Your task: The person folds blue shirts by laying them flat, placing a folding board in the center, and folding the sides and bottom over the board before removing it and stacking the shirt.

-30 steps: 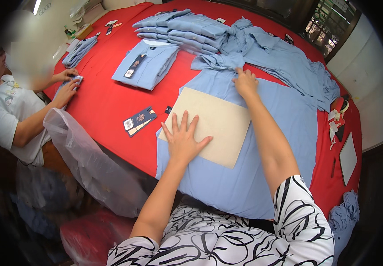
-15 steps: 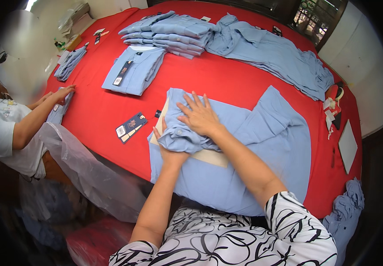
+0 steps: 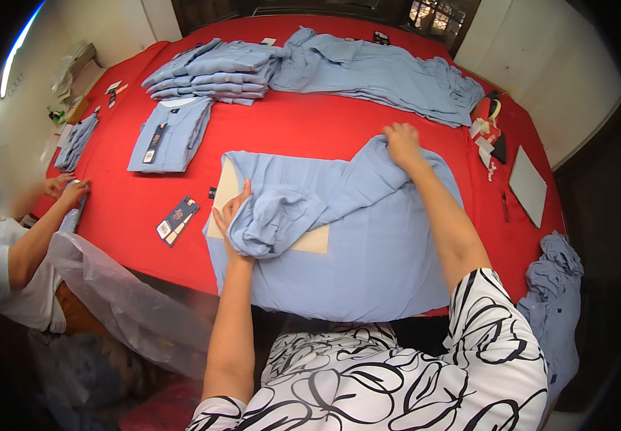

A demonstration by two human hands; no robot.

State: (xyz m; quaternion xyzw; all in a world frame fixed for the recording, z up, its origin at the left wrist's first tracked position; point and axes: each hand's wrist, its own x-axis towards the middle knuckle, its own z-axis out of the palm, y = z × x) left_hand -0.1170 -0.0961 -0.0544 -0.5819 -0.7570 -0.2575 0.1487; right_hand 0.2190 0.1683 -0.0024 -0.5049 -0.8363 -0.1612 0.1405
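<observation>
A light blue shirt lies spread before me, with a cream card board against it. One sleeve crosses it, its end bunched up over the board. My left hand rests at that bunched end, with the visible fingers straight and apart; cloth hides part of the palm. Farther right, my right hand pinches the far edge of the shirt's cloth, pulling it up into a fold. A dark hang tag with paler cards lies left of the shirt.
The red-covered table holds a folded, tagged shirt, a stack of shirts and heaped shirts beyond. At right are a white board and crumpled blue cloth. A co-worker's hands are at far left.
My right hand has left the bunched sleeve end and moved right and away to the shirt's far edge, gripping cloth there. My left hand stays by the bunch. The view has shifted.
</observation>
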